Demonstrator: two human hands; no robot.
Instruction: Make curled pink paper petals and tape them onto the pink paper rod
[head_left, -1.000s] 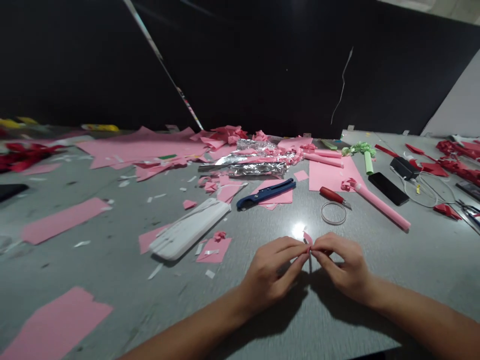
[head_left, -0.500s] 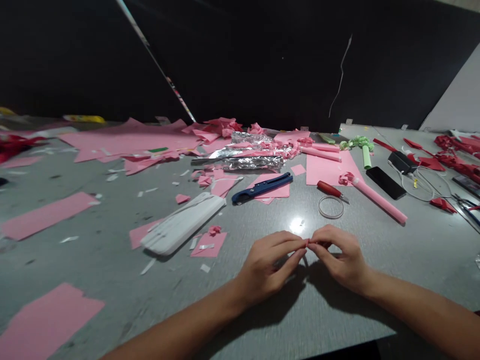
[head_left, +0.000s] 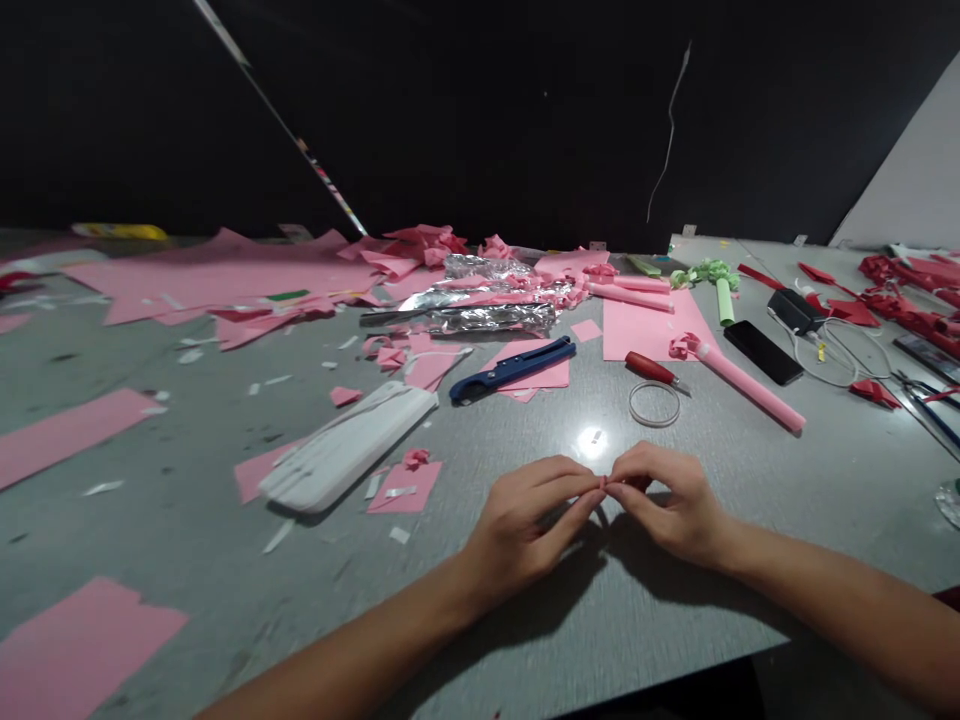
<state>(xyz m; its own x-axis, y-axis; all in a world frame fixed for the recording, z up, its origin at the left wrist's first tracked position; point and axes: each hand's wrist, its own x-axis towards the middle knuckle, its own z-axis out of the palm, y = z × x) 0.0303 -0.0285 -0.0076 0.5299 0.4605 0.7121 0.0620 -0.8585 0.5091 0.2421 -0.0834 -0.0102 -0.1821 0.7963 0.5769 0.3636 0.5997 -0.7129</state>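
My left hand (head_left: 529, 515) and my right hand (head_left: 667, 500) meet fingertip to fingertip just above the grey table (head_left: 480, 640). Between them is a small piece of pink paper (head_left: 603, 482), pinched from both sides by thumb and forefinger. Most of the paper is hidden by the fingers. Beyond my hands lie a red-handled knife (head_left: 654, 369) and a thin ring of wire or cord (head_left: 654, 404). To the left, a pink paper square (head_left: 421, 492) carries a white strip and a crumpled pink paper piece (head_left: 415, 458).
A white packet (head_left: 349, 445), a blue tool (head_left: 514, 370), crinkled foil (head_left: 495, 318) and pink paper sheets (head_left: 202, 270) spread across the left and back. Toward the right are a pink paper roll (head_left: 750, 385), a phone (head_left: 763, 352), a black adapter (head_left: 795, 312) and pliers (head_left: 930, 395).
The view has shifted slightly, so everything sits a little further left. Both hands keep their pinch on the pink paper, with only slight finger movement.
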